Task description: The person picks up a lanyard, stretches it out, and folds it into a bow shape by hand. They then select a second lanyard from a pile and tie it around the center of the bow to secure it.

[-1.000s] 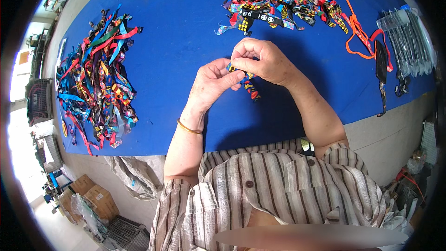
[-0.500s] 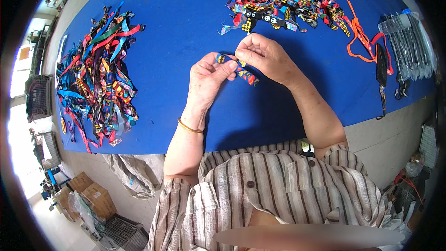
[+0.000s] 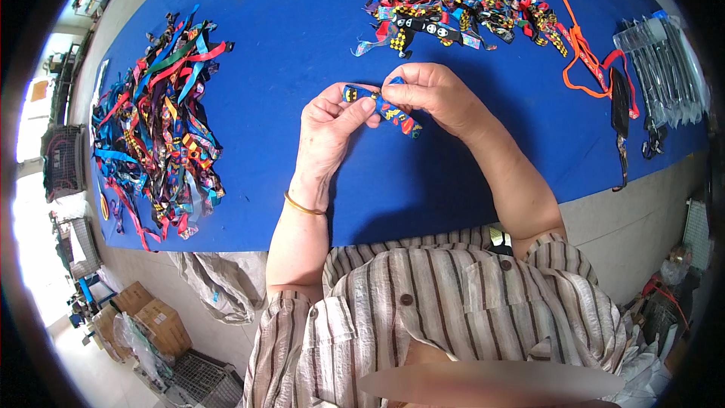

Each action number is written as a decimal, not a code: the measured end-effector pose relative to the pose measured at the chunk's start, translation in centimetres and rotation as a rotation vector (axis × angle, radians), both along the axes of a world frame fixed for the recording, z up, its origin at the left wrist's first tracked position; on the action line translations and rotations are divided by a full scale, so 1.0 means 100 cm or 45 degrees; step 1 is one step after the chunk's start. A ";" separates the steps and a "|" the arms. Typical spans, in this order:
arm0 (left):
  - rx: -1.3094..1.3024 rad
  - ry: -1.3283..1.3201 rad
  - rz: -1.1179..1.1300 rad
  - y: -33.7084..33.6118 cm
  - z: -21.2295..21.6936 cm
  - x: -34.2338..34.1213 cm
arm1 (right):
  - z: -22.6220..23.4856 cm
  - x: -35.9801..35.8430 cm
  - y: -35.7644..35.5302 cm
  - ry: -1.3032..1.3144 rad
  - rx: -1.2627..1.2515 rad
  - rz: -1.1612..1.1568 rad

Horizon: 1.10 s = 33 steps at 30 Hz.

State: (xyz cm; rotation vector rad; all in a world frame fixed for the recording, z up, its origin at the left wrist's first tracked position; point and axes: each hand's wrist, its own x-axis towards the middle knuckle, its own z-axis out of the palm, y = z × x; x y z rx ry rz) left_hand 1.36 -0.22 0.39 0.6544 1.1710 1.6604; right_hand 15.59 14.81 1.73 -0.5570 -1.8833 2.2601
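Observation:
My left hand [image 3: 331, 122] and my right hand [image 3: 434, 98] meet above the middle of the blue table [image 3: 279, 38]. Between them is a short printed ribbon strap [image 3: 396, 115], blue with yellow and red figures. My left thumb and fingers are closed on its middle, and one end juts out past the left fingertips. A raised part of the strap is pinched between my right thumb and forefinger. The lower end hangs down to the right, apart from the tabletop. How the strap is folded under my fingers is hidden.
A heap of long coloured ribbon straps [image 3: 162, 128] lies on the left. Many shorter looped straps [image 3: 461, 0] are piled at the far side. To the right are an orange lanyard [image 3: 578, 53], a black strap [image 3: 620, 109] and clear plastic packets [image 3: 664, 68].
My hands have shifted slightly, the left one to the left. More of the strap's left end shows, and the strap looks more spread out between my fingers.

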 end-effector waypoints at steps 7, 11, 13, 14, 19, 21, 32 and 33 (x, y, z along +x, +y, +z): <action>0.015 0.100 0.260 0.002 0.010 0.006 | 0.010 -0.002 -0.008 0.027 0.027 -0.170; 0.009 1.073 0.629 -0.003 0.010 0.003 | 0.011 0.000 -0.007 0.063 0.112 -0.204; 0.018 0.912 0.530 -0.004 0.011 0.012 | 0.010 -0.002 -0.009 0.043 0.166 -0.178; -0.007 0.907 0.482 -0.003 0.007 0.014 | 0.009 -0.002 -0.009 0.043 0.165 -0.178; -0.102 0.492 0.188 -0.004 0.014 0.013 | 0.014 -0.002 -0.013 0.108 0.190 -0.182; -0.075 0.380 0.121 -0.006 0.009 0.008 | 0.016 -0.002 -0.014 0.117 0.189 -0.172; -0.056 0.101 -0.133 -0.002 0.012 0.003 | 0.021 0.000 -0.014 0.145 0.101 -0.163; -0.055 0.101 -0.137 -0.002 0.011 0.004 | 0.016 0.000 -0.012 0.138 0.167 -0.162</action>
